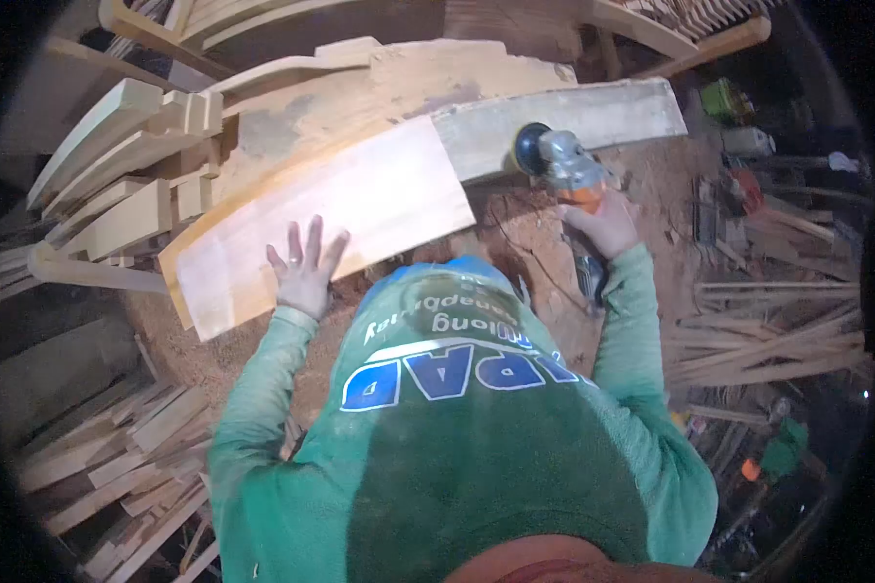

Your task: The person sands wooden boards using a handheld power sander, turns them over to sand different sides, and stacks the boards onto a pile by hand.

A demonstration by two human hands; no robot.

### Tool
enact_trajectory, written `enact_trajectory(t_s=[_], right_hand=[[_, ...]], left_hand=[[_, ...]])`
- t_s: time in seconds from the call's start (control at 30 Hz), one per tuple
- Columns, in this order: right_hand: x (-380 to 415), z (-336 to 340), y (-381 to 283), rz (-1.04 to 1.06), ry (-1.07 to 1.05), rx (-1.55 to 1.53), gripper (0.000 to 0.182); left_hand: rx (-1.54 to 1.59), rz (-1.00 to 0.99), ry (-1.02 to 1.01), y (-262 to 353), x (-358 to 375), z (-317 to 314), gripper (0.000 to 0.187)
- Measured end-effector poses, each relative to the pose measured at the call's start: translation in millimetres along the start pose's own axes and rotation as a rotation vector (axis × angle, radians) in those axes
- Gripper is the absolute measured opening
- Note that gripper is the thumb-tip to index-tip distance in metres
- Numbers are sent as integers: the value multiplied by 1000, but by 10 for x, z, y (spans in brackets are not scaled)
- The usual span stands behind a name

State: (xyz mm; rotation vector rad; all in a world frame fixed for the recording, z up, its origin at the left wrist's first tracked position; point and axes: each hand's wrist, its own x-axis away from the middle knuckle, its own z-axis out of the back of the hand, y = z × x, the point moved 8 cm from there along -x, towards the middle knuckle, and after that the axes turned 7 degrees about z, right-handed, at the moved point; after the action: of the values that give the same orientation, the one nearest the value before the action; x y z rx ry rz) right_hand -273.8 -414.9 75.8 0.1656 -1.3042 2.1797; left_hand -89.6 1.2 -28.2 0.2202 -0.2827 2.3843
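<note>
My left hand (306, 270) lies with its fingers spread on the near edge of a pale, slightly curved wooden board (379, 194). Around the body of an angle grinder (569, 165) my right hand (608, 223) is closed. The grinder's dark round disc (530, 149) is tilted on edge and overlaps a grey, weathered board (627, 115) in this view, just right of the pale board's end. Part of the grinder's grip is hidden behind my fingers.
Curved wooden pieces (131, 165) are stacked at the left. A cord (530, 257) runs near my body. Loose wood strips (778, 330) lie at the right, and offcuts (136, 466) pile up at the lower left. A green object (724, 100) stands at the far right.
</note>
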Motion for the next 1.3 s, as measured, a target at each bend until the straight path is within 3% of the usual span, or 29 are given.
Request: enact_trajectory(t_s=[0.07, 0.17, 0.33, 0.43, 0.5, 0.67, 0.77, 0.8, 1.0, 1.1, 1.13, 1.17, 1.3], right_hand=[[-74, -104, -124, 106, -103, 122, 47], [-157, -466, -141, 240, -307, -93, 50], [-323, -902, -579, 388, -608, 274, 68], [-410, -1033, -754, 285, -687, 360, 74], [-504, -1087, -810, 304, -710, 433, 78], [-810, -1213, -1021, 293, -798, 558, 76], [-1317, -1195, -990, 318, -712, 627, 78], [-1399, -1172, -1117, 353, -682, 405, 79], [-2020, -1023, -1285, 203, -551, 681, 77], [-1537, -1081, -1471, 371, -649, 437, 74], [-1470, -1141, -1202, 387, -673, 334, 72], [-1302, -1139, -1059, 273, -735, 425, 71], [-838, -1083, -900, 231, -830, 497, 79]], left_hand=[[81, 137, -19, -30, -65, -16, 99], [159, 228, -37, -87, -117, 8, 101], [168, 234, 6, -102, -86, -29, 102], [160, 250, 14, -82, -86, 0, 105], [166, 246, 75, -86, -70, 25, 108], [189, 251, -2, -100, -88, 27, 106], [199, 249, 3, -110, -99, -21, 104], [198, 245, 14, -118, -93, -34, 104], [195, 245, 21, -118, -91, -30, 103], [194, 247, -7, -115, -91, -29, 103], [182, 243, -8, -112, -103, -19, 103], [171, 240, -12, -105, -99, -7, 103], [146, 218, 100, -105, -83, -24, 103]])
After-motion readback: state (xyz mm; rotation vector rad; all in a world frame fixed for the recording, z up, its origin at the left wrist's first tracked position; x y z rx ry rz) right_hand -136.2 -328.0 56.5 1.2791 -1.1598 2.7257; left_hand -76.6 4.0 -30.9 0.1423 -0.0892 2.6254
